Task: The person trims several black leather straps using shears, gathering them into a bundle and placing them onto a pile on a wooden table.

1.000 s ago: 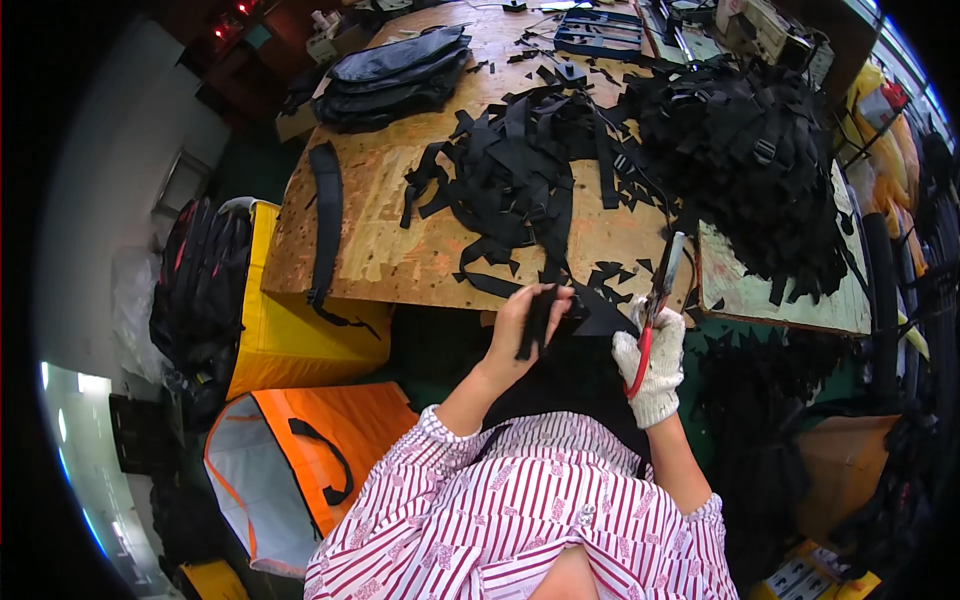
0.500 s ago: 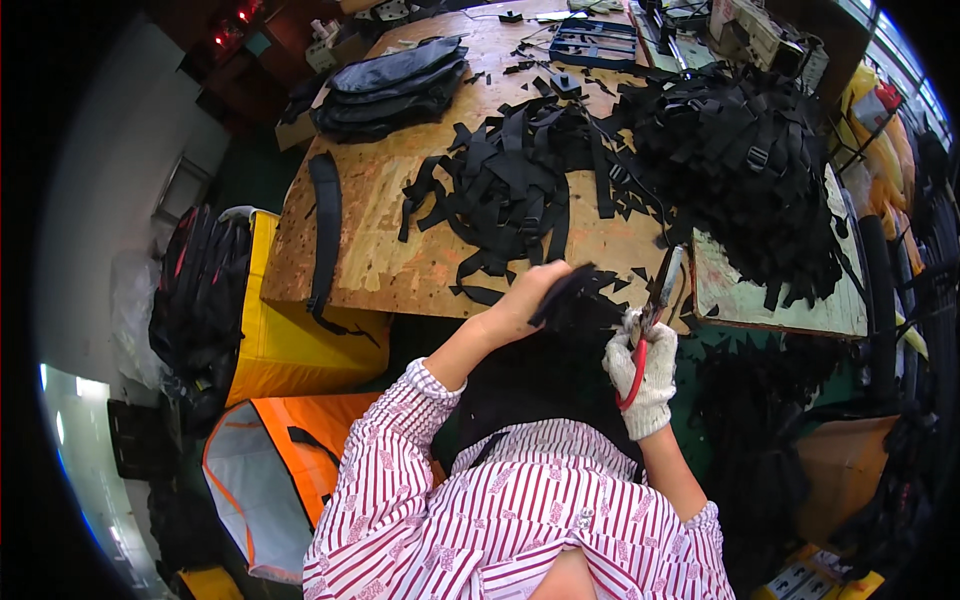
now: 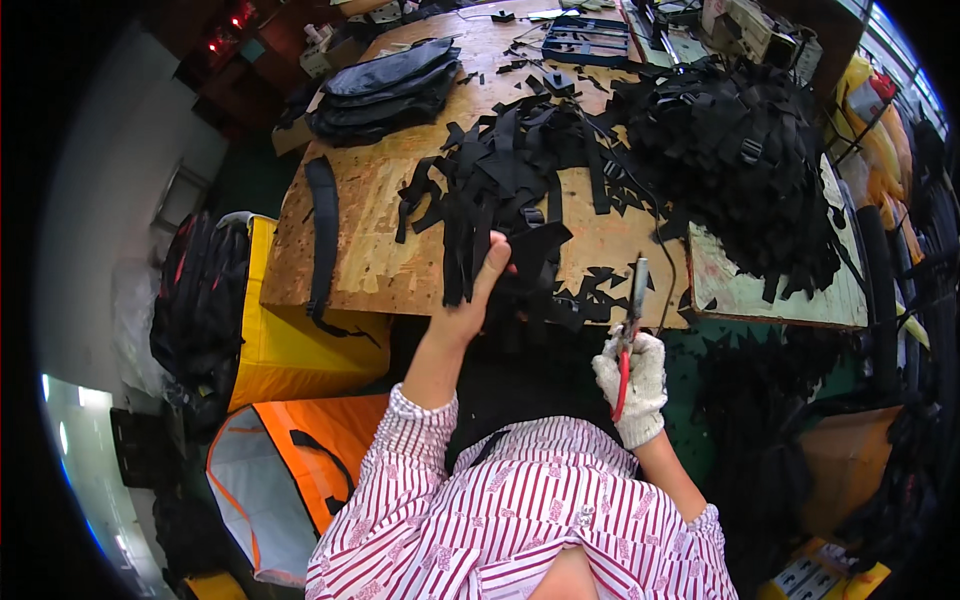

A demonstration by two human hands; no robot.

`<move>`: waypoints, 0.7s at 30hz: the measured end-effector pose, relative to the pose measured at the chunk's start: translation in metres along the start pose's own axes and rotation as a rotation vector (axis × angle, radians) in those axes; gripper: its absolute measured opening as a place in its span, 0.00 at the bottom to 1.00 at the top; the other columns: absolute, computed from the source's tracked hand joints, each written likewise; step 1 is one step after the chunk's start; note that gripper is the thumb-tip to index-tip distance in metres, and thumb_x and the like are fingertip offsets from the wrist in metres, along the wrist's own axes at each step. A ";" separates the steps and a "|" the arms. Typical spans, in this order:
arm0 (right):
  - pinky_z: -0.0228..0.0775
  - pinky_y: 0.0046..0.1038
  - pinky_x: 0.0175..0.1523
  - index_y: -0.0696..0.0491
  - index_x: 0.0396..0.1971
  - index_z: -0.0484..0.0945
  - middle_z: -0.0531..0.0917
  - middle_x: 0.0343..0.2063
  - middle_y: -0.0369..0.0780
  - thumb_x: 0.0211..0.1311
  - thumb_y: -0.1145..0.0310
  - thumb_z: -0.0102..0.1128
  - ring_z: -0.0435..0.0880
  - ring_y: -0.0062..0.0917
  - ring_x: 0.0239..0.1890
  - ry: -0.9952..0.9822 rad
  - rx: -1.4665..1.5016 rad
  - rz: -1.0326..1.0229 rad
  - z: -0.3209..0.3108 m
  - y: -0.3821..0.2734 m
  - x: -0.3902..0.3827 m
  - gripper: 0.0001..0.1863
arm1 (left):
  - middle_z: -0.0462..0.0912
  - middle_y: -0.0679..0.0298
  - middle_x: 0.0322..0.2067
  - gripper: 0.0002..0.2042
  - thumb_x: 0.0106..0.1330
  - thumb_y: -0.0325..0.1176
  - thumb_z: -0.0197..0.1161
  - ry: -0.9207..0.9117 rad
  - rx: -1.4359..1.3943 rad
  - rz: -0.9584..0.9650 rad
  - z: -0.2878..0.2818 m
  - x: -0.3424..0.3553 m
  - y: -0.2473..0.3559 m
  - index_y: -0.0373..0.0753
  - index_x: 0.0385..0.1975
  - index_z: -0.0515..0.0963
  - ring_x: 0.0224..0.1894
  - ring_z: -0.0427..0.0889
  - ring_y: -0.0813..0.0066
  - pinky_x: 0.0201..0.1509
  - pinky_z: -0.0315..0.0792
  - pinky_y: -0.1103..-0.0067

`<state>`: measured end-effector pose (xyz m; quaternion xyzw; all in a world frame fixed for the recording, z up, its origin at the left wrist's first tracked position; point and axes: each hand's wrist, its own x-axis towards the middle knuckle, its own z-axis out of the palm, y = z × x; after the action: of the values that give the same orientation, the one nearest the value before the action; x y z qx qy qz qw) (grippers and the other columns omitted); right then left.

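My bare left hand (image 3: 470, 295) is at the table's front edge, its thumb up and its fingers mostly hidden behind black webbing. It grips black webbing straps (image 3: 540, 243) at the near side of a loose heap of similar straps (image 3: 510, 150). A black plastic buckle (image 3: 532, 216) shows among them. In a white knitted glove, my right hand (image 3: 632, 385) is closed round the red handles of a pair of scissors (image 3: 637, 300). Their metal blades point away from me, over the table's front edge, apart from the straps.
A large heap of black straps (image 3: 730, 160) covers the pale board on the right. Black scraps (image 3: 600, 290) and a dark cord lie on the wooden table (image 3: 375, 215). Stacked black pieces (image 3: 385, 90), a padded strap (image 3: 322, 235) and a blue tray (image 3: 588, 42) also lie there. Yellow and orange bags stand left.
My left hand has moved left from beside the scissors to the near side of the strap heap. My right hand, still holding the scissors, has shifted slightly left and nearer.
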<state>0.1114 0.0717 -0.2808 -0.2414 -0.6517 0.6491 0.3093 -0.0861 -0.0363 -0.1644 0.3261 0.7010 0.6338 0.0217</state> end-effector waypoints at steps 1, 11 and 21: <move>0.72 0.22 0.39 0.54 0.44 0.62 0.75 0.33 0.37 0.47 0.77 0.69 0.76 0.18 0.32 -0.027 -0.011 -0.058 0.000 0.002 -0.001 0.27 | 0.76 0.68 0.27 0.11 0.64 0.39 0.60 0.068 -0.175 -0.178 0.012 -0.010 0.000 0.37 0.31 0.76 0.30 0.76 0.79 0.37 0.69 0.83; 0.72 0.29 0.41 0.55 0.49 0.62 0.78 0.33 0.38 0.44 0.65 0.71 0.79 0.27 0.33 -0.201 -0.212 -0.025 0.002 -0.007 -0.004 0.33 | 0.73 0.68 0.25 0.09 0.66 0.37 0.58 0.095 -0.444 -0.329 0.037 -0.043 -0.029 0.37 0.32 0.73 0.28 0.74 0.80 0.38 0.69 0.82; 0.70 0.27 0.41 0.56 0.47 0.62 0.77 0.34 0.39 0.43 0.70 0.67 0.76 0.24 0.33 -0.185 -0.268 0.070 0.005 -0.019 -0.001 0.30 | 0.73 0.68 0.25 0.08 0.66 0.35 0.59 0.005 -0.460 -0.413 0.051 -0.062 -0.034 0.36 0.34 0.73 0.26 0.72 0.83 0.34 0.70 0.83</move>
<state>0.1102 0.0665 -0.2619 -0.2422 -0.7493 0.5863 0.1902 -0.0292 -0.0208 -0.2290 0.1619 0.5906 0.7590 0.2214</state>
